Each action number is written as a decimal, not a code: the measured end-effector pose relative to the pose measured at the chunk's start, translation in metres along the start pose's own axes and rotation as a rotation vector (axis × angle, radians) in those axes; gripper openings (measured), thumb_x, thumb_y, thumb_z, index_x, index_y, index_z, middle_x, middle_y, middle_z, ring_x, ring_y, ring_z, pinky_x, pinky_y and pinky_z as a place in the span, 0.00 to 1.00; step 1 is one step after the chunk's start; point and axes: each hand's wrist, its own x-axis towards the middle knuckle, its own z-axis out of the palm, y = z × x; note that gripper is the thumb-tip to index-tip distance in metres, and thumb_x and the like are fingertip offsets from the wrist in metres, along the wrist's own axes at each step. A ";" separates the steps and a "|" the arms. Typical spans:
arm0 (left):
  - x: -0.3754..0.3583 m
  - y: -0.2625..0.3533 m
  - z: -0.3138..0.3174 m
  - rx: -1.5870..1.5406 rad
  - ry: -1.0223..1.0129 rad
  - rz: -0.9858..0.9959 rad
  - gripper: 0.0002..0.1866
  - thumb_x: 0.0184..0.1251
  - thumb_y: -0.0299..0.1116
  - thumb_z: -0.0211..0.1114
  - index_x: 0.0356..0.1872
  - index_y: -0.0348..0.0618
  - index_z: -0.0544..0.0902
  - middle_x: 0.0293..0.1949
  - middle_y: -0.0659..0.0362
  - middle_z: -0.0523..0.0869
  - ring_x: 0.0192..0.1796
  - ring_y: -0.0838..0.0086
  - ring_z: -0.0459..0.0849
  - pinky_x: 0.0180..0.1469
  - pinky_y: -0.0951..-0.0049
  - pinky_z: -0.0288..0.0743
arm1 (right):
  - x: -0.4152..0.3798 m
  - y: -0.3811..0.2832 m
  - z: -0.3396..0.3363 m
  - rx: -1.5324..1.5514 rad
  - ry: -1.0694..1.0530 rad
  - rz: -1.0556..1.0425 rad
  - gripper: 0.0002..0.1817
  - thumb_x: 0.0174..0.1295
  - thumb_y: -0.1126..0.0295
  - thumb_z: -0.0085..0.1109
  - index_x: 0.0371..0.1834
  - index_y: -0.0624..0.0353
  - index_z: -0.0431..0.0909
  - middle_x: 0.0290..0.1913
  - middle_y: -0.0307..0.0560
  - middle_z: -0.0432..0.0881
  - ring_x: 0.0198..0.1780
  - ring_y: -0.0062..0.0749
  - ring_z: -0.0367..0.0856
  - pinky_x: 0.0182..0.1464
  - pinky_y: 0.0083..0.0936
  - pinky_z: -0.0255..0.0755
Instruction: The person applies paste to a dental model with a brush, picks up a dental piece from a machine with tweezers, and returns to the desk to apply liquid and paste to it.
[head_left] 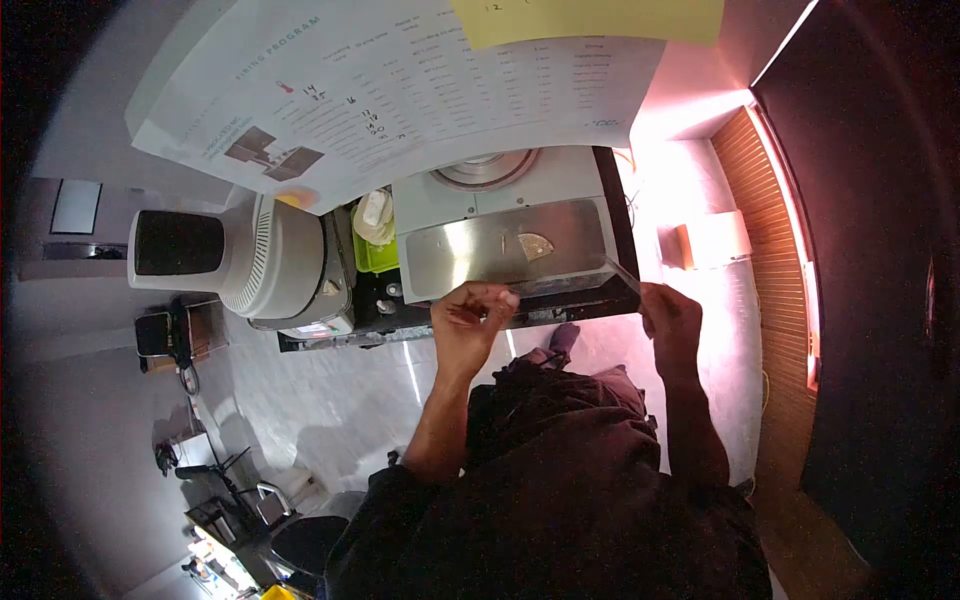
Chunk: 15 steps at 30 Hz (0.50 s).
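Observation:
My left hand is in front of the near edge of a shiny metal tray, thumb and fingers pinched together; whatever sits between the fingertips is too small to make out. To the right, my right hand grips a thin metal tool, its tip pointing up and left toward the tray's right end. On the tray lie a pale wedge-shaped piece and a small thin sliver beside it. Neither hand touches these two pieces.
A printed sheet headed "Firing Program" hangs above the tray, with a yellow note over it. A white and grey machine stands left, beside a green container holding something white. Small objects lie near the counter's front edge.

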 end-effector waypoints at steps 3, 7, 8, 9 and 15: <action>-0.004 -0.004 -0.002 -0.313 0.008 -0.136 0.09 0.72 0.21 0.70 0.51 0.31 0.88 0.42 0.51 0.93 0.42 0.73 0.91 0.46 0.73 0.86 | -0.001 0.004 -0.011 0.065 0.038 0.018 0.11 0.76 0.68 0.63 0.38 0.64 0.86 0.23 0.30 0.73 0.21 0.11 0.63 0.22 0.17 0.52; -0.007 -0.011 -0.004 -0.571 -0.065 -0.197 0.10 0.71 0.18 0.70 0.50 0.33 0.88 0.44 0.50 0.93 0.44 0.71 0.92 0.50 0.70 0.87 | -0.001 0.009 -0.021 0.024 0.058 0.024 0.10 0.76 0.68 0.63 0.40 0.64 0.86 0.24 0.30 0.73 0.21 0.11 0.62 0.22 0.17 0.51; -0.007 -0.013 -0.003 -0.602 -0.087 -0.172 0.10 0.70 0.17 0.71 0.50 0.33 0.88 0.44 0.50 0.93 0.44 0.71 0.92 0.50 0.70 0.87 | -0.001 0.010 -0.022 0.025 0.059 0.032 0.11 0.76 0.67 0.63 0.41 0.64 0.87 0.24 0.29 0.73 0.21 0.10 0.61 0.22 0.16 0.51; -0.008 -0.014 -0.002 -0.533 -0.080 -0.142 0.10 0.69 0.17 0.71 0.49 0.34 0.88 0.44 0.49 0.93 0.44 0.70 0.92 0.49 0.70 0.87 | -0.001 0.010 -0.023 0.026 0.060 0.041 0.11 0.76 0.67 0.63 0.41 0.64 0.87 0.24 0.29 0.72 0.21 0.10 0.61 0.22 0.16 0.50; -0.011 -0.008 -0.001 -0.294 -0.058 -0.093 0.10 0.64 0.14 0.74 0.43 0.36 0.86 0.43 0.50 0.93 0.44 0.71 0.92 0.49 0.69 0.88 | -0.002 0.017 -0.028 0.033 0.094 0.058 0.12 0.76 0.66 0.62 0.45 0.66 0.87 0.24 0.27 0.70 0.22 0.10 0.59 0.23 0.16 0.49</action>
